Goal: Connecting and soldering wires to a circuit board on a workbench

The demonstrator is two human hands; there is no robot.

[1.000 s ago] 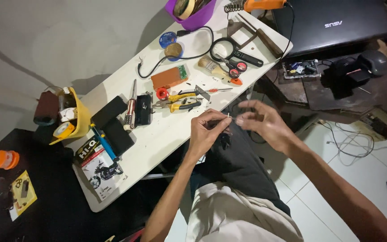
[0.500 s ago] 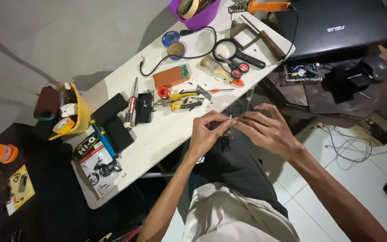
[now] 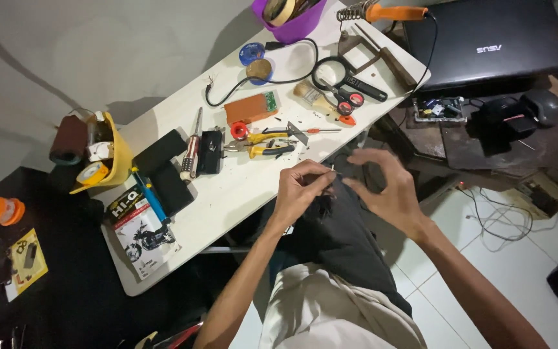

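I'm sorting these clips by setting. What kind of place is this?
Probably a home electronics repair bench. A white table carries a soldering iron on its coil stand, a magnifying glass and yellow-handled pliers; a closed laptop lies beside it. The left hand pinches something small, too small to identify.

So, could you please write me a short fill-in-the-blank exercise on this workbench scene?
1. The left hand pinches a thin ____ between its fingertips.
2. The right hand is spread ____ and holds nothing.
3. The pliers on the table have ____ handles.
4. The soldering iron has an ____ handle.

Missing words: wire; open; yellow; orange
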